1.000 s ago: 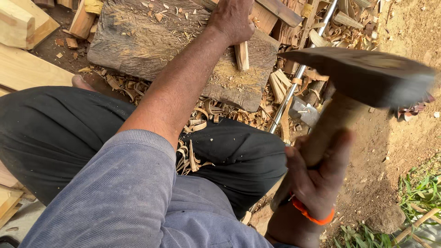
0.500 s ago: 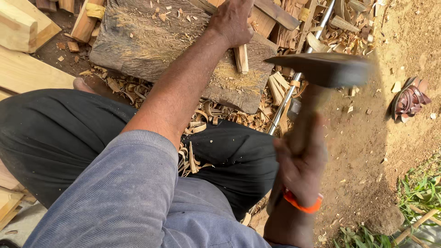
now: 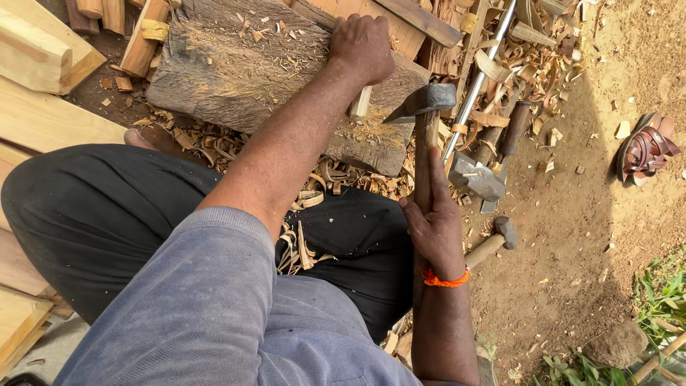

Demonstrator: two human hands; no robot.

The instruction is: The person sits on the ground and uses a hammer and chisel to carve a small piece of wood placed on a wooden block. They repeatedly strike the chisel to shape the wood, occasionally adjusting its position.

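My left hand (image 3: 362, 44) grips a small pale wooden piece (image 3: 361, 102) and holds it upright on a big weathered chopping block (image 3: 243, 68). My right hand (image 3: 434, 223), with an orange band at the wrist, is closed around the wooden handle of an axe-like tool. Its dark metal head (image 3: 425, 100) is low, just right of the wooden piece and at the block's edge. I sit with my dark-trousered legs under the block's near side.
Wood shavings (image 3: 321, 189) litter the ground around the block. A metal rod (image 3: 477, 78), another hammer (image 3: 477, 177) and a small mallet (image 3: 496, 239) lie to the right on dirt. Pale planks (image 3: 50, 121) are stacked at left. A brown sandal (image 3: 647, 149) lies far right.
My right hand has swung the tool down from high and close to the camera to the block, beside the held wooden piece. The left hand has stayed in place.
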